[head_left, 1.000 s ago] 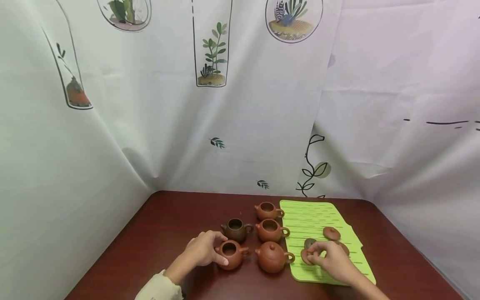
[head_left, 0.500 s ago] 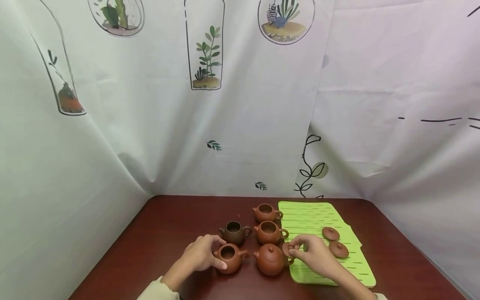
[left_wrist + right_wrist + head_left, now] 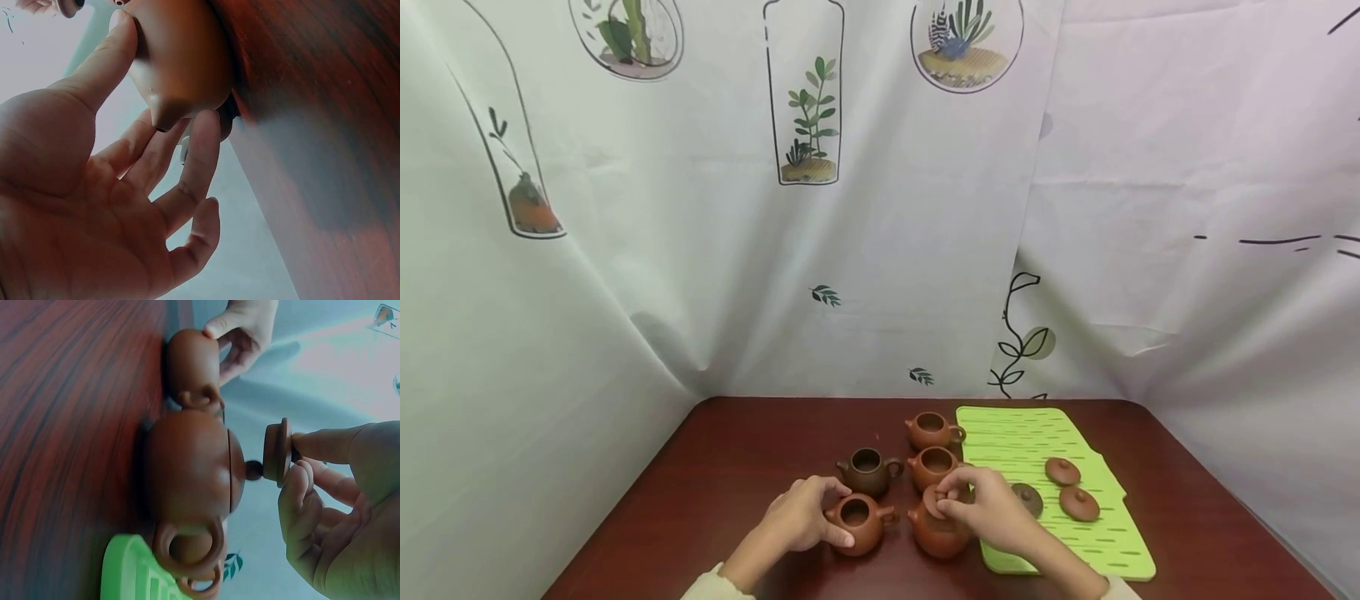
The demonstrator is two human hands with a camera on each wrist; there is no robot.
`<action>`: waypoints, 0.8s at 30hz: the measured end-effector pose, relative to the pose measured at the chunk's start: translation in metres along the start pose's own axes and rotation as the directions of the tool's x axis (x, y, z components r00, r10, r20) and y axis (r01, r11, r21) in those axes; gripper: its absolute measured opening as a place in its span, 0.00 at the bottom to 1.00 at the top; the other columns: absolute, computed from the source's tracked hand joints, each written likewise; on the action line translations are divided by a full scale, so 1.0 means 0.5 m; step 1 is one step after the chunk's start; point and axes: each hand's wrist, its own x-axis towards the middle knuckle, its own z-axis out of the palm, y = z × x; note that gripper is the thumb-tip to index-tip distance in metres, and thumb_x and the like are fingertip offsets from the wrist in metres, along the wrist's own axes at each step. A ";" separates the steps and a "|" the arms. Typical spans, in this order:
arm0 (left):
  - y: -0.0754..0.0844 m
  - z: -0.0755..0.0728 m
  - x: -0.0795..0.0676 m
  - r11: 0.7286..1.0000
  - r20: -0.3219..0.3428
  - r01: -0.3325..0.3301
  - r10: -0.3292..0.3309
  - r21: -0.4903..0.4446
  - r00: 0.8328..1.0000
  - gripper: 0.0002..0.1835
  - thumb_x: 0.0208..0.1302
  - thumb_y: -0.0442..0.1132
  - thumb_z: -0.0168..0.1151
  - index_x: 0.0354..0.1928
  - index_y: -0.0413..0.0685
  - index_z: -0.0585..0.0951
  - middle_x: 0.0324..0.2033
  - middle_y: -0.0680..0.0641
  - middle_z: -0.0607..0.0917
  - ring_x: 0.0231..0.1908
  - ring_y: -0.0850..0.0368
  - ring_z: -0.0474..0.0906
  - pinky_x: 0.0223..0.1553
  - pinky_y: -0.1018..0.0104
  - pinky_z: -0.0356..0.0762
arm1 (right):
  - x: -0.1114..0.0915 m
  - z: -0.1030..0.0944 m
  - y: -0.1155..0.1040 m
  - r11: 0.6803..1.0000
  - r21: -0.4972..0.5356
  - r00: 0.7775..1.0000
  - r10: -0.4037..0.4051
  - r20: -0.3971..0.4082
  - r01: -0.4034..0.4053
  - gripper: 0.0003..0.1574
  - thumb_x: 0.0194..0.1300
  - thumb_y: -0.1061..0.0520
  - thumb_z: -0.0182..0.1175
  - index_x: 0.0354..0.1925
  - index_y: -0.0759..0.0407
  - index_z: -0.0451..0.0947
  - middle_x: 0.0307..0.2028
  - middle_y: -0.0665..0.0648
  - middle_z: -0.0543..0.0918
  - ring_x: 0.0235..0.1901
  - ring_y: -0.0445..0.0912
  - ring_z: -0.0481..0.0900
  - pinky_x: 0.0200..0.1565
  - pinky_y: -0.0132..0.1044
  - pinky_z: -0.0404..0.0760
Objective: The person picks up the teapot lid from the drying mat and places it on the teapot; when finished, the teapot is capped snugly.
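My left hand (image 3: 797,518) grips a small open-topped brown clay teapot (image 3: 867,533) standing on the table; in the left wrist view the thumb and fingers lie on either side of its spout. My right hand (image 3: 992,510) pinches a brown teapot lid (image 3: 274,453) by its knob. That lid hangs just above the knob of a second brown teapot (image 3: 187,465), which wears its own lid and stands right of the first one. Behind the held teapot is a dark brown teapot (image 3: 868,475) with an open top.
Two more open brown teapots, a nearer one (image 3: 929,472) and a farther one (image 3: 928,432), stand behind the lidded pot. On the right lies a green slatted mat (image 3: 1007,433) with a dark lid (image 3: 1027,498) and two brown lids, one behind (image 3: 1063,472) the other (image 3: 1079,504).
My right hand has picked a brown lid off the green mat and carried it left, over the lidded teapot. The left hand keeps its hold on the open teapot.
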 end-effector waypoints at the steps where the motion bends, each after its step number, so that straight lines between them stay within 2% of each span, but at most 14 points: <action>1: 0.000 0.000 0.000 1.000 0.003 -0.001 0.001 -0.002 1.000 0.34 0.34 0.55 0.83 0.50 0.58 0.84 0.47 0.50 0.86 0.49 0.42 0.80 0.42 0.45 0.76 | 0.002 0.005 -0.002 1.000 -0.004 1.000 -0.009 -0.006 0.008 0.04 0.64 0.60 0.67 0.38 0.58 0.83 0.31 0.50 0.79 0.26 0.39 0.74 0.27 0.32 0.73; 3: -0.001 0.001 0.001 1.000 0.011 0.002 -0.002 -0.007 1.000 0.34 0.34 0.55 0.83 0.50 0.58 0.84 0.47 0.50 0.86 0.49 0.42 0.80 0.42 0.44 0.76 | 0.006 0.013 -0.005 1.000 0.001 1.000 -0.016 -0.014 0.016 0.04 0.63 0.60 0.68 0.37 0.58 0.83 0.31 0.50 0.79 0.30 0.41 0.76 0.30 0.33 0.76; 6: -0.003 0.002 0.004 1.000 0.025 0.011 -0.010 -0.015 1.000 0.34 0.34 0.55 0.83 0.50 0.58 0.84 0.48 0.50 0.86 0.49 0.42 0.80 0.42 0.45 0.76 | 0.011 0.022 -0.010 1.000 0.008 1.000 -0.023 -0.016 0.023 0.04 0.62 0.59 0.68 0.36 0.57 0.83 0.31 0.50 0.79 0.30 0.41 0.76 0.31 0.33 0.76; 13: -0.003 0.002 0.006 1.000 0.020 0.013 -0.012 -0.014 1.000 0.34 0.34 0.55 0.83 0.50 0.59 0.84 0.49 0.49 0.85 0.49 0.41 0.80 0.41 0.44 0.77 | 0.022 0.037 -0.023 0.998 0.056 0.999 -0.033 0.030 0.031 0.05 0.65 0.59 0.67 0.39 0.58 0.83 0.31 0.50 0.79 0.31 0.40 0.77 0.32 0.35 0.77; 18: -0.003 0.000 0.005 1.000 0.004 0.005 -0.005 -0.003 1.000 0.34 0.34 0.56 0.83 0.49 0.59 0.84 0.48 0.50 0.86 0.49 0.41 0.80 0.40 0.45 0.77 | 0.028 0.054 -0.025 0.998 0.041 0.998 -0.053 0.019 0.053 0.04 0.64 0.60 0.68 0.38 0.57 0.83 0.31 0.48 0.80 0.33 0.39 0.78 0.35 0.34 0.78; 24: -0.008 0.003 0.003 1.000 0.021 0.011 -0.011 -0.015 1.000 0.34 0.35 0.55 0.83 0.49 0.58 0.84 0.49 0.49 0.85 0.48 0.41 0.80 0.39 0.45 0.77 | 0.029 0.078 -0.026 0.996 0.024 0.996 -0.084 0.017 0.083 0.03 0.62 0.59 0.68 0.37 0.54 0.84 0.30 0.45 0.79 0.31 0.36 0.77 0.35 0.33 0.77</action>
